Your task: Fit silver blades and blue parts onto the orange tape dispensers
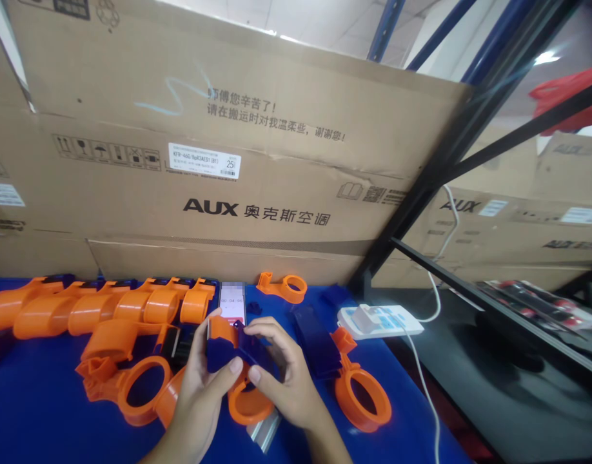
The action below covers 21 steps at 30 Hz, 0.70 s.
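Both hands hold an orange tape dispenser above the blue tabletop. My left hand is closed round its left side, the thumb pressing on the front. My right hand grips a dark blue plastic piece against the dispenser's right side, fingertips on the top edge and thumb below. Just under the hands shows an orange ring; whether it belongs to the held dispenser I cannot tell. Beneath it lies a silvery ridged strip. The palms hide part of the held pieces.
Several orange dispensers line the back left; more orange dispensers lie in front. A lit phone stands behind my hands. To the right are dark blue pieces, an orange dispenser and a white power strip. Cardboard rises behind.
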### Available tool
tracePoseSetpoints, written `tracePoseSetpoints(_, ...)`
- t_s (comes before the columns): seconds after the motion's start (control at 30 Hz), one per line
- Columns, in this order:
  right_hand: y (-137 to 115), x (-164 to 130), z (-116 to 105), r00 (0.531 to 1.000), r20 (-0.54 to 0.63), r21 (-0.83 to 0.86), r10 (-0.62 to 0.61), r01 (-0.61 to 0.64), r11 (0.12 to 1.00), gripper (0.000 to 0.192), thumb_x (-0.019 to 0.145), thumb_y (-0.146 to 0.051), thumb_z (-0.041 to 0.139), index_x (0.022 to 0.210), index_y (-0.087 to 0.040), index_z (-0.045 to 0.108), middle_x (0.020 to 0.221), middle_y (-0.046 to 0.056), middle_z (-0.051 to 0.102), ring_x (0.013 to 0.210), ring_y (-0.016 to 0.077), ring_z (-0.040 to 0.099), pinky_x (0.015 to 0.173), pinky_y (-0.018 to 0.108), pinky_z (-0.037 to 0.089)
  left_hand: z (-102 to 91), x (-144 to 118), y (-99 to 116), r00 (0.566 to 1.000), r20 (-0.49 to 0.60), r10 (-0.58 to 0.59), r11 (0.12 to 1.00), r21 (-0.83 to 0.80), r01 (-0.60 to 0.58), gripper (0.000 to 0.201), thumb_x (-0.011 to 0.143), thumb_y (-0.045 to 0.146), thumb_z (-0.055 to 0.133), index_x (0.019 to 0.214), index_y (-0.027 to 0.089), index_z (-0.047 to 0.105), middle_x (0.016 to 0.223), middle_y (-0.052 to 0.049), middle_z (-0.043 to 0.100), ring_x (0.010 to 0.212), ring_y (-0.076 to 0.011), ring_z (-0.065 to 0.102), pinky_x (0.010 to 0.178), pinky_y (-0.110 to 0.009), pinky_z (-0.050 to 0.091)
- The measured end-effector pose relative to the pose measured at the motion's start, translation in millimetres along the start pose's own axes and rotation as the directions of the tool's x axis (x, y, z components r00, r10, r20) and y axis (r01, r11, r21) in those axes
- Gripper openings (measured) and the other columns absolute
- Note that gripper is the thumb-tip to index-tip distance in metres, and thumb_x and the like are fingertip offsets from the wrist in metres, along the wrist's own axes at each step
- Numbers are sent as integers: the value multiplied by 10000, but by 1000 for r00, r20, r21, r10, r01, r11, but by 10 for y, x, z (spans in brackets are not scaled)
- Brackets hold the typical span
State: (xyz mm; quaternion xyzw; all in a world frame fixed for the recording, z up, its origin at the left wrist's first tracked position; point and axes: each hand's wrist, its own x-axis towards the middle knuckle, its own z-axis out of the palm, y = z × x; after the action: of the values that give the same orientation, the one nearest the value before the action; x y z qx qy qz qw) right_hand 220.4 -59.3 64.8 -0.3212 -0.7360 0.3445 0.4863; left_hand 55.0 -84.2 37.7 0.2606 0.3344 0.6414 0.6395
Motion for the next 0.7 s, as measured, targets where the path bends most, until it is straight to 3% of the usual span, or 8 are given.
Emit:
tracePoseSetpoints(0.2, 18, -83, 58, 985, -109, -209, -133, 108, 972, 648, 871, -416, 750, 1466, -266, 540, 1363, 128, 675, 1244, 339, 655, 1053, 477, 538, 56, -36, 100, 996, 27, 88, 996, -8, -88, 845, 667, 240, 918, 1423, 354, 559, 1395, -75, 672, 1355, -362, 567, 1117, -433, 485)
tracePoseSetpoints(0.3, 56, -116, 100, 949, -123, -398, -289, 219, 891, 762, 813, -372, 818, 1506, -297, 512, 1340, 130, 698, 1181, 359, 691, 993, 505, 558, 64, -10, 151, 988, 44, 146, 988, 35, -148, 818, 640, 222, 926, 1383, 332, 601, 1455, -70, 635, 1427, -357, 495, 1185, -414, 410)
tracePoseSetpoints(0.47, 158, -138, 139, 863, -12, -569, -505, 410, 713, 942, 782, -349, 879, 1588, -329, 393, 1350, 159, 702, 1066, 386, 737, 764, 507, 577, 8, 45, 190, 979, 33, 199, 972, 120, -202, 727, 657, 195, 917, 1318, 304, 632, 1406, -74, 672, 1396, -376, 524, 1187, -480, 400)
tracePoseSetpoints(0.7, 180, -160, 160, 838, 0, -647, -545, 416, 639, 943, 794, -400, 876, 1592, -348, 376, 1325, 145, 719, 963, 357, 754, 753, 517, 565, -62, 67, 192, 967, 63, 247, 952, 168, -254, 554, 687, 211, 895, 1178, 300, 653, 1310, -59, 724, 1346, -375, 571, 1147, -501, 434)
